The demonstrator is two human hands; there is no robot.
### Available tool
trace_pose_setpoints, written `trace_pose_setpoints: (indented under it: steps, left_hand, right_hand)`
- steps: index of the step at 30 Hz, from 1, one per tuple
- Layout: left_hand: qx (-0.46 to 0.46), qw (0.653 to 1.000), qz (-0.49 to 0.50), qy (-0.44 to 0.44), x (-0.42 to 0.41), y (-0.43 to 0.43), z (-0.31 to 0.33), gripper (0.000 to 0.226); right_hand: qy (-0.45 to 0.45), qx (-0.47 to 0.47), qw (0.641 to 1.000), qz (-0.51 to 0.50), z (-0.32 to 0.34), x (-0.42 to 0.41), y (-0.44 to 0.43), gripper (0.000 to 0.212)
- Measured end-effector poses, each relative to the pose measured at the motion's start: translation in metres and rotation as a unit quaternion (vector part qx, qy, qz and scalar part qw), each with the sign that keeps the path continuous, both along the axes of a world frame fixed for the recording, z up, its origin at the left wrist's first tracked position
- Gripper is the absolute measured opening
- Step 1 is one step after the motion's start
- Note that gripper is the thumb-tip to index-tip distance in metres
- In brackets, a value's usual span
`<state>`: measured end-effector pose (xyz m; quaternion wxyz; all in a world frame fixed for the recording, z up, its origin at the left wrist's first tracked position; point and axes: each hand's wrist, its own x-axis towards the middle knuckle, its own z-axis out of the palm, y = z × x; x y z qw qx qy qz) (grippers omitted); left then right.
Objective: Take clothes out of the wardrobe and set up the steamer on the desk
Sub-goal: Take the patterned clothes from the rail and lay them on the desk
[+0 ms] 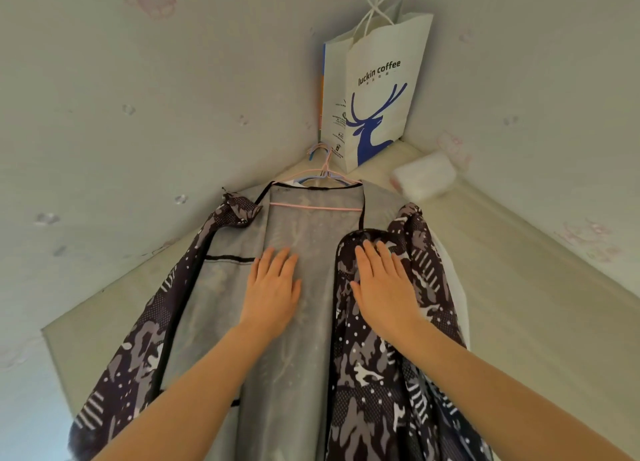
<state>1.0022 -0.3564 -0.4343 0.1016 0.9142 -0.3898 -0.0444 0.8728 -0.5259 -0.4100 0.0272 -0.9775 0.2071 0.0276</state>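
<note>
— Fingers [277, 263] flat: left hand [272, 294] on the grey lining [311, 218] of the patterned jacket [363, 374], right hand [381, 287] on its front panel, gripping nothing.
— It lies on the counter [519, 304]. Push, and the hangers [325, 173] could tip that Luckin Coffee bag [377, 89].

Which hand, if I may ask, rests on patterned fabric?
The right hand, flat on the garment's dark patterned front panel; the left hand lies on its plain grey lining.

White deer-print paper bag [377, 89] in corner, white packet [424, 180] beside it
</note>
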Motion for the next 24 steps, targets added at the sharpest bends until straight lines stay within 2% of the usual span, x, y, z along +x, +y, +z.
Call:
trace_pose_setpoints:
  steps: [5, 13, 18, 24]
  left_hand:
    - [0.01, 0.999, -0.037, -0.019, -0.048, 0.035, -0.004, 0.046]
    - [0.021, 0.999, -0.048, 0.016, -0.128, 0.109, -0.006, 0.054]
    - [-0.001, 0.998, -0.06, -0.008, -0.168, 0.159, -0.005, 0.047]
    - [-0.021, 0.993, -0.111, -0.024, -0.208, 0.211, -0.004, 0.048]
  right_hand:
    - [0.005, 0.013, 1.0, -0.016, -0.003, -0.047, 0.048, 0.065]
    - [0.014, 0.018, 0.999, -0.048, -0.004, -0.119, 0.128, 0.063]
    - [0.018, 0.01, 0.997, -0.07, -0.004, -0.162, 0.183, 0.066]
    - [0.024, 0.043, 0.993, -0.112, -0.002, -0.21, 0.248, 0.064]
